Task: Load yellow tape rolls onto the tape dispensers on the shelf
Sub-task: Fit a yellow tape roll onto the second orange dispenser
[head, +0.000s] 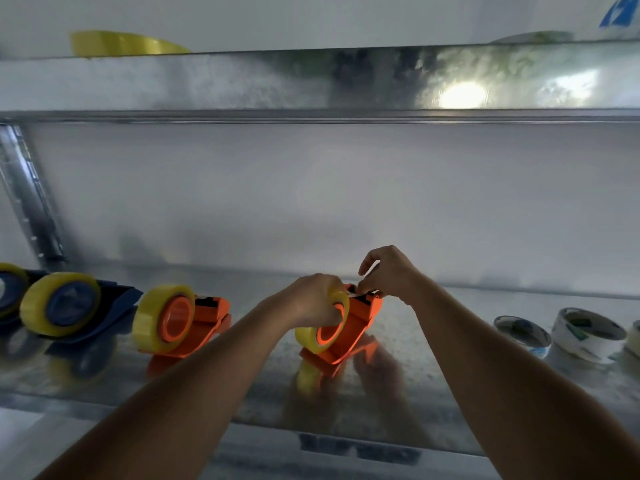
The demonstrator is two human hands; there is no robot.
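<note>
An orange tape dispenser [356, 323] stands on the metal shelf [242, 386] at the centre, with a yellow tape roll [313, 339] on its hub. My left hand [311, 301] grips the top of that roll. My right hand [388, 273] pinches the tape end at the dispenser's front blade. To the left stand another orange dispenser [207, 317] carrying a yellow roll [152, 317] and a dark blue dispenser [110, 303] carrying a yellow roll [38, 306]. A further loaded blue dispenser [8, 289] is cut off at the left edge.
Two white tape rolls [523, 336] [585, 336] lie on the shelf to the right, with a third at the frame edge. A yellow roll [117, 43] lies on the upper shelf [311, 81]. A slanted metal brace [27, 199] runs down the left.
</note>
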